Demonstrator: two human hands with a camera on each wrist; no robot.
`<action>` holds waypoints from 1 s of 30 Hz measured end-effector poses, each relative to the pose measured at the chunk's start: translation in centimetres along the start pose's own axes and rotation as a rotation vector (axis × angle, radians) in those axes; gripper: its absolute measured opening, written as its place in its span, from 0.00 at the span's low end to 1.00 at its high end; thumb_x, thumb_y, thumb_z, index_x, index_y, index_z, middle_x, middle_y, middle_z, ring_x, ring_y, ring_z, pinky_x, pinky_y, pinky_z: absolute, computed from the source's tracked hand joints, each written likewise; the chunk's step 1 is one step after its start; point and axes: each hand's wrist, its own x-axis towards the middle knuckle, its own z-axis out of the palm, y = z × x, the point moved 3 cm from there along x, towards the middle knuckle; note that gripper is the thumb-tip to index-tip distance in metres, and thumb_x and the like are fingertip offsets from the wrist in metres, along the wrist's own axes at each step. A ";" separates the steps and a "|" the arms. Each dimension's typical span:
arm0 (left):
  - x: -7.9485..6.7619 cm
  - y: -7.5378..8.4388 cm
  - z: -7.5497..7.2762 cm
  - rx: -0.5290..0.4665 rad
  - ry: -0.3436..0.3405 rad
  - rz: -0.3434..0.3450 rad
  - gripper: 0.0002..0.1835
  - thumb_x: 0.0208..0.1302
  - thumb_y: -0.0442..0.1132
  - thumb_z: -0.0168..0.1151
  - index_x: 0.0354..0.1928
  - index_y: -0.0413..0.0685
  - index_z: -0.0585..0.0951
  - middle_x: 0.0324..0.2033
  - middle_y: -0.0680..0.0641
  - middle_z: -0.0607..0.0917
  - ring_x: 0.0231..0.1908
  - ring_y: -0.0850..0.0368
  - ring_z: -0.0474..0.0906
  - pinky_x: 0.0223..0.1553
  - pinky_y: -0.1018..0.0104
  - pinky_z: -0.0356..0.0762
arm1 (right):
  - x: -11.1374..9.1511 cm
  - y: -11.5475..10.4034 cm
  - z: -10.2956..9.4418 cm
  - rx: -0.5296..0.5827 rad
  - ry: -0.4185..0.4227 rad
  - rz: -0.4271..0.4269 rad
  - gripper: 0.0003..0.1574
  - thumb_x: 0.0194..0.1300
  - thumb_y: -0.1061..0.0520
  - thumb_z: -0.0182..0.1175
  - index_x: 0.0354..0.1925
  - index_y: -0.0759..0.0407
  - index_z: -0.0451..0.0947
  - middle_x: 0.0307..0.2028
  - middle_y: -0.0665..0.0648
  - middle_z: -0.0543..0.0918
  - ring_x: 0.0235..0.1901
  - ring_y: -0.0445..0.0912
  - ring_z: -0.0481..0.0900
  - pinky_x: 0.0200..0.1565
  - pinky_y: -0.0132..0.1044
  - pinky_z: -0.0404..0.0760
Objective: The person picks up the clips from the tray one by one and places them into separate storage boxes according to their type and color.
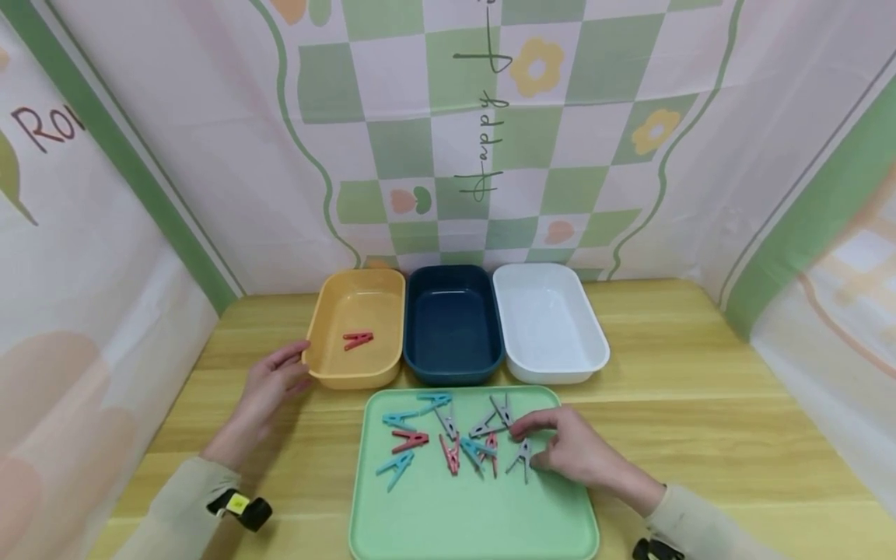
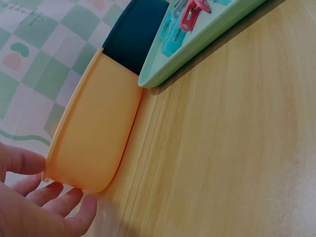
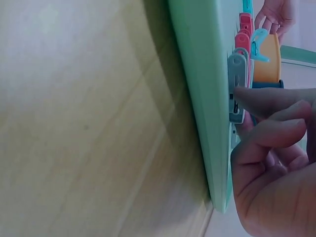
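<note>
My left hand point(image 1: 269, 385) is at the left end of the yellow bin point(image 1: 355, 373), its fingertips against the rim and outer wall. A red clothespin point(image 1: 358, 340) lies inside this bin. Over the right side of the green tray point(image 1: 476, 517), my right hand point(image 1: 577, 447) has thumb and index finger spread around a gray clothespin point(image 1: 522, 457). In the right wrist view a fingertip overlaps that gray clothespin point(image 3: 237, 71), while the other fingers curl toward the palm. Blue clothespins point(image 1: 397, 467), red clothespins point(image 1: 409, 440) and other gray clothespins point(image 1: 487, 425) are scattered across the tray's upper half.
A dark blue bin point(image 1: 453, 375) and a white bin point(image 1: 560, 375) stand beside the yellow one in a row behind the tray. All rest on a wooden table point(image 1: 672, 412). Patterned cloth point(image 1: 462, 140) hangs behind and along both sides.
</note>
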 end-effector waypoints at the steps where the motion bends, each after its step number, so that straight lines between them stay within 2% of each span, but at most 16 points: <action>1: 0.0 0.0 0.0 0.000 0.002 0.002 0.32 0.77 0.26 0.51 0.80 0.36 0.60 0.80 0.37 0.59 0.75 0.41 0.62 0.70 0.52 0.73 | 0.0 0.0 0.0 -0.002 0.012 -0.003 0.29 0.46 0.74 0.72 0.50 0.60 0.89 0.47 0.52 0.89 0.54 0.56 0.81 0.48 0.35 0.83; 4: -0.1 0.1 -0.1 0.004 0.004 0.002 0.32 0.77 0.27 0.50 0.80 0.36 0.60 0.80 0.37 0.59 0.75 0.41 0.62 0.72 0.51 0.71 | -0.2 0.0 0.1 -0.004 0.046 -0.009 0.26 0.47 0.72 0.75 0.48 0.62 0.89 0.45 0.52 0.90 0.51 0.54 0.82 0.45 0.35 0.82; 8: -0.2 0.3 -0.1 0.009 0.000 -0.001 0.32 0.77 0.27 0.50 0.81 0.36 0.60 0.80 0.37 0.58 0.75 0.41 0.62 0.73 0.49 0.69 | -0.4 0.0 0.2 0.015 0.085 0.033 0.25 0.48 0.72 0.76 0.48 0.63 0.88 0.42 0.52 0.89 0.49 0.53 0.83 0.42 0.36 0.83; 10: -0.1 0.3 -0.1 0.008 -0.003 0.000 0.32 0.77 0.27 0.50 0.81 0.36 0.59 0.80 0.37 0.58 0.75 0.41 0.62 0.72 0.49 0.69 | -0.5 0.1 0.2 0.016 0.103 0.061 0.26 0.48 0.71 0.77 0.49 0.63 0.87 0.42 0.52 0.90 0.50 0.54 0.83 0.49 0.42 0.84; 12: -0.1 0.3 -0.1 0.008 -0.003 -0.003 0.32 0.78 0.27 0.50 0.81 0.37 0.59 0.80 0.37 0.58 0.75 0.41 0.62 0.72 0.50 0.70 | -0.5 0.1 0.2 0.034 0.112 0.086 0.28 0.48 0.71 0.77 0.50 0.64 0.87 0.43 0.53 0.90 0.53 0.56 0.83 0.57 0.52 0.83; 15: -0.1 0.3 -0.1 0.012 0.002 -0.008 0.32 0.78 0.28 0.50 0.81 0.37 0.60 0.80 0.37 0.59 0.75 0.41 0.62 0.72 0.51 0.70 | -0.5 0.1 0.2 0.061 0.123 0.104 0.31 0.48 0.71 0.78 0.53 0.66 0.86 0.45 0.55 0.91 0.57 0.59 0.82 0.67 0.66 0.72; 17: -0.2 0.3 -0.1 0.015 0.003 -0.012 0.32 0.78 0.28 0.50 0.81 0.37 0.60 0.80 0.38 0.59 0.75 0.42 0.62 0.71 0.51 0.71 | -0.5 0.2 0.3 0.086 0.134 0.126 0.32 0.47 0.73 0.77 0.54 0.67 0.85 0.46 0.57 0.91 0.59 0.61 0.81 0.68 0.67 0.69; 20: -0.2 0.2 -0.1 0.019 0.002 -0.015 0.32 0.79 0.28 0.50 0.81 0.38 0.60 0.80 0.38 0.59 0.75 0.42 0.63 0.71 0.50 0.71 | -0.5 0.3 0.4 0.114 0.143 0.159 0.33 0.47 0.73 0.77 0.54 0.68 0.85 0.46 0.58 0.91 0.60 0.60 0.81 0.68 0.66 0.70; 22: -0.1 0.2 -0.1 0.022 0.001 -0.014 0.31 0.79 0.28 0.50 0.81 0.38 0.60 0.80 0.38 0.59 0.75 0.42 0.63 0.72 0.50 0.71 | -0.6 0.4 0.4 0.140 0.138 0.200 0.33 0.48 0.73 0.77 0.55 0.67 0.84 0.46 0.58 0.91 0.43 0.56 0.87 0.53 0.57 0.85; 23: -0.1 0.2 -0.1 0.022 0.000 -0.013 0.31 0.79 0.28 0.50 0.81 0.38 0.60 0.80 0.38 0.59 0.75 0.42 0.63 0.72 0.50 0.71 | -0.6 0.4 0.4 0.152 0.134 0.218 0.32 0.49 0.73 0.77 0.55 0.67 0.84 0.46 0.58 0.91 0.34 0.53 0.86 0.42 0.51 0.89; 24: -0.1 0.2 -0.1 0.022 0.000 -0.013 0.31 0.79 0.28 0.50 0.81 0.38 0.60 0.80 0.38 0.59 0.75 0.42 0.63 0.72 0.50 0.71 | -0.6 0.4 0.3 0.165 0.130 0.234 0.32 0.50 0.72 0.77 0.56 0.67 0.84 0.46 0.59 0.91 0.26 0.50 0.84 0.31 0.45 0.88; 26: -0.1 0.2 -0.1 0.021 -0.002 -0.011 0.31 0.78 0.28 0.50 0.81 0.37 0.60 0.80 0.38 0.59 0.75 0.41 0.62 0.71 0.51 0.71 | -0.7 0.4 0.2 0.181 0.129 0.264 0.32 0.51 0.71 0.77 0.57 0.66 0.84 0.47 0.59 0.91 0.13 0.44 0.72 0.15 0.35 0.75; 27: -0.1 0.2 -0.1 0.019 -0.003 -0.010 0.31 0.78 0.28 0.50 0.81 0.37 0.60 0.80 0.38 0.59 0.75 0.42 0.62 0.71 0.52 0.71 | -0.7 0.4 0.2 0.190 0.129 0.279 0.32 0.51 0.71 0.77 0.57 0.65 0.84 0.47 0.58 0.91 0.10 0.42 0.65 0.12 0.32 0.68; 30: -0.1 0.2 -0.1 0.016 -0.005 -0.004 0.32 0.78 0.28 0.50 0.81 0.37 0.60 0.80 0.38 0.59 0.75 0.42 0.62 0.70 0.53 0.73 | -0.9 0.3 0.1 0.190 0.134 0.278 0.32 0.51 0.71 0.77 0.56 0.66 0.84 0.47 0.59 0.91 0.09 0.42 0.66 0.11 0.32 0.68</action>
